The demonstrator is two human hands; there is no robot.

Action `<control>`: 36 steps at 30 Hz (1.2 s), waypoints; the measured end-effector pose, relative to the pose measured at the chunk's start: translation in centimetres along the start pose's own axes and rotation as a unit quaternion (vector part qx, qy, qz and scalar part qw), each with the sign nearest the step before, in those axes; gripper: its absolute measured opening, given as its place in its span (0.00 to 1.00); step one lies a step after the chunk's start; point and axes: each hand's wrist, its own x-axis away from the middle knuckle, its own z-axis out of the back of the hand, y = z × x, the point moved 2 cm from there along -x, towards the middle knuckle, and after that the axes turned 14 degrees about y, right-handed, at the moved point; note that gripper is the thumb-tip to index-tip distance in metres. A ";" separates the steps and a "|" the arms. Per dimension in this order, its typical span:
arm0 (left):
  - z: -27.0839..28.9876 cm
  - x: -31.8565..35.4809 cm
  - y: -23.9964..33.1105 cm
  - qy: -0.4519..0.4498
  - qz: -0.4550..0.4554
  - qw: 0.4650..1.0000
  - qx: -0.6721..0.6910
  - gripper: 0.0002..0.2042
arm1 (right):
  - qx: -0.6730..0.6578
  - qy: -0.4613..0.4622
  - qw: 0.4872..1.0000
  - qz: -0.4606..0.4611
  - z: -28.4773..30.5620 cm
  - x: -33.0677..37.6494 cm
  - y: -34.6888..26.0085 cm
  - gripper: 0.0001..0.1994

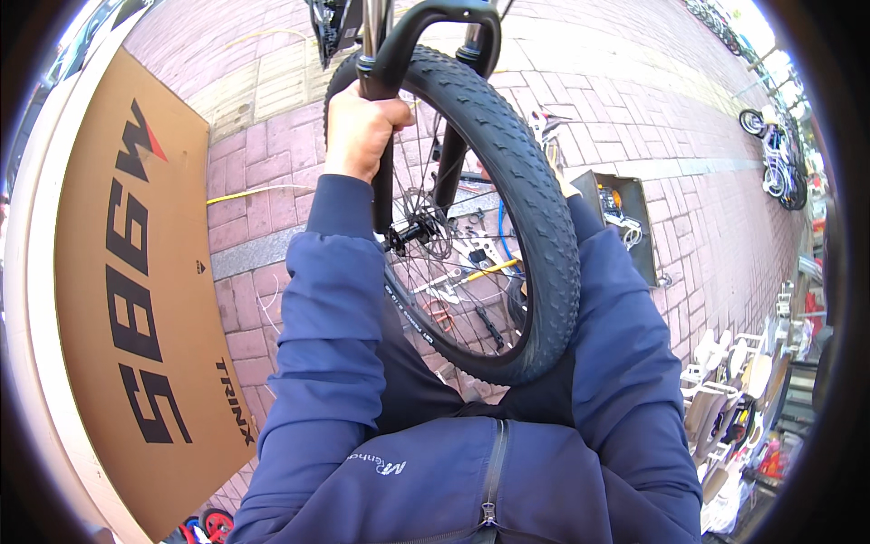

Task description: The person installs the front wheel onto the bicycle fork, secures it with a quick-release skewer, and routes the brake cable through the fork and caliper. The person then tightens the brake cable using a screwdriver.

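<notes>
Nearest the camera is the person's navy jacket, its front zip running down the middle, with dark trousers beyond it. Both sleeves reach forward around a bicycle wheel, whose thick black knobbly tyre stands over the lap, tilted, its lower edge close to the trousers.

The left hand is wrapped around one leg of a black fork just under its crown, fingers curled in and thumb laid across the front. The wheel sits between the two fork legs, its hub and disc rotor by their lower ends; whether the axle is seated cannot be told.

The right hand is mostly hidden behind the far side of the tyre, so I cannot tell whether it is spread or gripping.

Through the spokes, a yellow-handled tool, a blue cable and small loose parts show on pink brick paving. Just beyond the right cuff is a grey open box holding tools. A large brown carton stands on the left; parked bicycles are well apart on the right.
</notes>
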 end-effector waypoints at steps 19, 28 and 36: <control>9.7 10.1 -11.8 -0.167 0.051 0.834 -0.524 0.18 | 0.119 0.132 0.984 0.003 -7.2 -4.4 6.0 0.16; 9.8 11.6 -15.3 -0.149 -0.046 0.871 -0.466 0.15 | 0.166 0.116 0.979 0.039 -6.4 -4.1 5.0 0.13; 10.5 9.4 -14.6 -0.280 -0.063 0.855 -0.431 0.14 | 0.119 0.111 0.985 0.056 -6.7 -2.6 3.4 0.13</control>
